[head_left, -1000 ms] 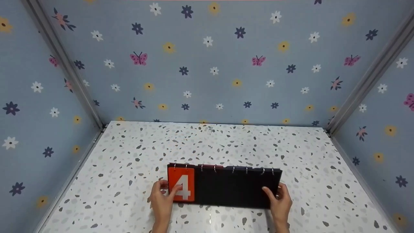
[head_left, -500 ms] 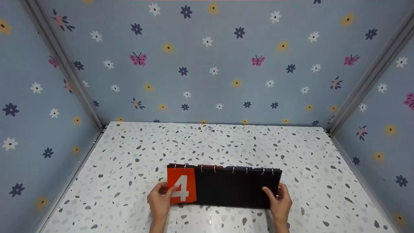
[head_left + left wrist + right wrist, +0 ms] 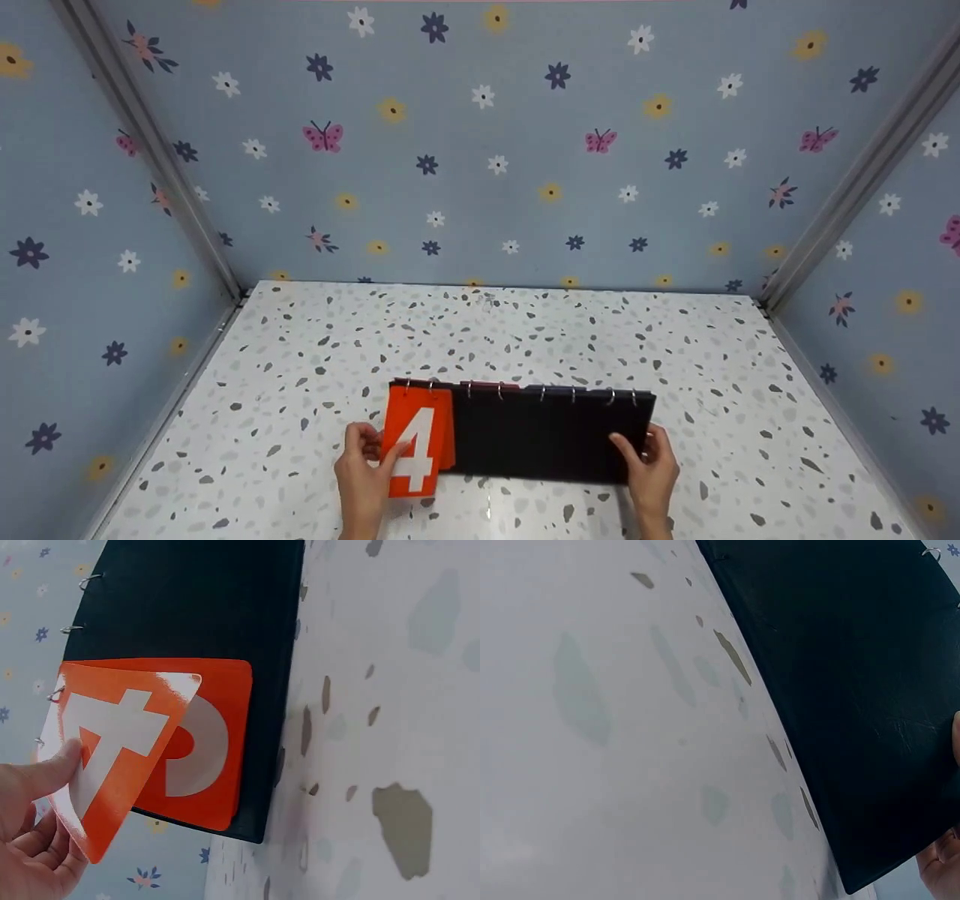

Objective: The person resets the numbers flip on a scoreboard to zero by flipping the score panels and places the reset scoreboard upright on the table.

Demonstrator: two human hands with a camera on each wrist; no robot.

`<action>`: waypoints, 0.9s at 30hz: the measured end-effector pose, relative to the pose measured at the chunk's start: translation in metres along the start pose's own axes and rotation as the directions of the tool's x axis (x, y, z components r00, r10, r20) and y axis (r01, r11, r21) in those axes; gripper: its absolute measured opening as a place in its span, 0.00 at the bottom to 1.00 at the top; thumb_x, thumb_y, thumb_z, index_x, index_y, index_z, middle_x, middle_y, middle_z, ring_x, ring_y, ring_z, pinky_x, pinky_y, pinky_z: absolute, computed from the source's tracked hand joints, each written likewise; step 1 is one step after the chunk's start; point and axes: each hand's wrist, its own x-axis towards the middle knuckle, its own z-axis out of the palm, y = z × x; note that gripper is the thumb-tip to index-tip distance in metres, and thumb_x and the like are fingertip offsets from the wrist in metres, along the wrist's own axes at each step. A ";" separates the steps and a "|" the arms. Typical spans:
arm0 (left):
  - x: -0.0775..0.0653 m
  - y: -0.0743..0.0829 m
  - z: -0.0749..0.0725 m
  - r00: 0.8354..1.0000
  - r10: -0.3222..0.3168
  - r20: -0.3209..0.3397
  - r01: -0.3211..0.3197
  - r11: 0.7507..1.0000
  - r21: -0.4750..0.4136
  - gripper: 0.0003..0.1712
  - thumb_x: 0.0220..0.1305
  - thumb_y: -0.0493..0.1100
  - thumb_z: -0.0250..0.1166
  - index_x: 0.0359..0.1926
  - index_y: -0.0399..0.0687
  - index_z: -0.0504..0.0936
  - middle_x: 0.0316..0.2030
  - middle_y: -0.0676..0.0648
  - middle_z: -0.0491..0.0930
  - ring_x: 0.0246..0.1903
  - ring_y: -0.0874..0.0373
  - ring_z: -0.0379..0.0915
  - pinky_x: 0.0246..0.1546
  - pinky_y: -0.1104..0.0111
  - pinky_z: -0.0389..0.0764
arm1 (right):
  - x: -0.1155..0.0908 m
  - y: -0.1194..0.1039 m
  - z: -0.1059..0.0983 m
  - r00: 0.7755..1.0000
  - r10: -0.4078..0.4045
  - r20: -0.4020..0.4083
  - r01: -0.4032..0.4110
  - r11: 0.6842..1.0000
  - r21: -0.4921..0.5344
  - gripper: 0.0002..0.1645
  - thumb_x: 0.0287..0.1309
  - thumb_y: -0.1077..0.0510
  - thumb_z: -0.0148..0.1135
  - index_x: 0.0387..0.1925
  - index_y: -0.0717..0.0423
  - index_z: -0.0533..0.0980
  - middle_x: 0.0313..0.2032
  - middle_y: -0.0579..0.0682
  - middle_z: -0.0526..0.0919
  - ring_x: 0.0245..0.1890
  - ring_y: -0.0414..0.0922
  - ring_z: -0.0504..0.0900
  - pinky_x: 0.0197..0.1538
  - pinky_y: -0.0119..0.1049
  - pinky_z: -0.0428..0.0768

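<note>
A black flip scoreboard (image 3: pixel 536 435) leans upright on the speckled tabletop, with metal rings along its top edge. At its left end, my left hand (image 3: pixel 362 472) pinches an orange number card (image 3: pixel 417 461) bearing a white 4, thumb in front and fingers behind. That card is swung forward off the board, still on its rings, its lower end below the board's bottom edge. Behind it, the left wrist view shows another orange card (image 3: pixel 232 765) with part of a white rounded digit. My right hand (image 3: pixel 651 472) grips the board's right edge, thumb on the black front.
White terrazzo-patterned tabletop (image 3: pixel 487 330) surrounds the scoreboard. Blue flowered panels stand at the back (image 3: pixel 480 127) and on both sides, joined by grey metal posts (image 3: pixel 172 180).
My left hand has drawn the 4 card away from the stack, downward and slightly left, baring an orange card behind it. The right hand and the board have stayed in place.
</note>
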 end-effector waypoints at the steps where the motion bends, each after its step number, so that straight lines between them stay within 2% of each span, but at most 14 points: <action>1: 0.000 0.002 -0.003 1.000 0.013 0.025 -0.012 1.000 -0.014 0.21 0.43 0.34 0.72 0.35 0.39 0.69 0.26 0.47 0.74 0.26 0.56 0.69 0.28 0.70 0.74 | 0.000 0.000 0.000 1.000 -0.001 0.001 0.001 1.000 0.000 0.20 0.34 0.58 0.75 0.33 0.47 0.76 0.22 0.41 0.78 0.20 0.39 0.77 0.23 0.23 0.71; 5: 0.000 0.009 -0.014 0.991 0.041 0.125 -0.029 0.994 -0.101 0.11 0.45 0.35 0.71 0.31 0.39 0.79 0.26 0.49 0.78 0.25 0.60 0.72 0.28 0.73 0.75 | 0.000 -0.002 -0.002 1.000 -0.006 0.007 0.006 1.000 -0.020 0.20 0.36 0.56 0.75 0.34 0.47 0.75 0.22 0.41 0.79 0.20 0.39 0.77 0.23 0.23 0.71; 8: 0.001 0.013 -0.023 0.978 0.048 0.202 -0.002 0.975 -0.222 0.06 0.51 0.34 0.66 0.32 0.35 0.82 0.28 0.45 0.81 0.25 0.60 0.75 0.29 0.73 0.77 | -0.001 -0.002 -0.002 1.000 0.010 0.011 -0.009 0.999 -0.038 0.20 0.36 0.53 0.75 0.34 0.46 0.75 0.22 0.42 0.79 0.21 0.39 0.77 0.24 0.23 0.72; 13: 0.007 0.019 -0.040 0.942 0.048 0.333 0.072 0.938 -0.340 0.14 0.66 0.36 0.51 0.42 0.29 0.79 0.39 0.39 0.80 0.35 0.62 0.76 0.37 0.73 0.77 | -0.001 -0.001 -0.002 1.000 0.015 0.016 -0.015 0.999 -0.032 0.20 0.36 0.53 0.75 0.34 0.46 0.75 0.22 0.42 0.79 0.21 0.39 0.78 0.25 0.23 0.73; 15: 0.009 0.021 -0.045 0.925 0.060 0.375 0.088 0.927 -0.366 0.15 0.67 0.35 0.49 0.46 0.29 0.76 0.44 0.38 0.77 0.40 0.62 0.74 0.41 0.73 0.75 | -0.001 -0.001 -0.002 1.000 0.002 0.016 -0.002 1.000 -0.030 0.20 0.36 0.54 0.75 0.34 0.47 0.75 0.22 0.42 0.79 0.21 0.39 0.77 0.24 0.23 0.73; 17: 0.012 0.022 -0.047 0.917 0.096 0.387 0.079 0.908 -0.411 0.14 0.64 0.31 0.51 0.48 0.28 0.74 0.46 0.37 0.75 0.43 0.60 0.72 0.43 0.72 0.74 | -0.001 -0.002 -0.002 1.000 -0.010 0.014 0.010 0.999 -0.041 0.20 0.36 0.54 0.75 0.34 0.47 0.75 0.21 0.42 0.78 0.21 0.39 0.77 0.24 0.23 0.72; 19: 0.014 0.022 -0.048 0.918 0.148 0.369 0.033 0.896 -0.444 0.16 0.57 0.26 0.57 0.49 0.28 0.73 0.47 0.36 0.74 0.44 0.58 0.71 0.44 0.72 0.74 | -0.001 -0.002 -0.002 1.000 -0.011 0.016 0.011 0.999 -0.043 0.20 0.37 0.53 0.74 0.34 0.46 0.75 0.22 0.42 0.79 0.21 0.39 0.77 0.25 0.23 0.72; 21: 0.017 0.022 -0.047 0.926 0.205 0.317 -0.040 0.888 -0.457 0.20 0.50 0.23 0.62 0.48 0.29 0.74 0.45 0.37 0.74 0.42 0.58 0.71 0.43 0.72 0.74 | 0.000 -0.003 -0.002 1.000 -0.008 0.019 0.009 0.999 -0.037 0.19 0.37 0.53 0.74 0.34 0.46 0.75 0.23 0.42 0.79 0.22 0.39 0.77 0.25 0.23 0.72; 24: 0.023 0.024 -0.044 0.939 0.278 0.203 -0.175 0.893 -0.414 0.20 0.45 0.23 0.65 0.43 0.33 0.78 0.40 0.41 0.77 0.40 0.59 0.72 0.41 0.74 0.75 | 0.001 -0.002 -0.002 1.000 -0.003 0.021 0.003 0.999 -0.034 0.19 0.37 0.52 0.74 0.34 0.46 0.75 0.23 0.42 0.79 0.22 0.39 0.77 0.25 0.23 0.72; 27: 0.030 0.030 -0.039 0.938 0.338 0.081 -0.289 0.888 -0.359 0.17 0.44 0.21 0.65 0.38 0.37 0.82 0.34 0.44 0.78 0.37 0.59 0.73 0.39 0.76 0.75 | 0.000 -0.001 -0.001 1.000 -0.006 0.023 0.007 1.000 -0.028 0.20 0.36 0.53 0.74 0.34 0.46 0.75 0.23 0.42 0.79 0.22 0.39 0.77 0.25 0.24 0.73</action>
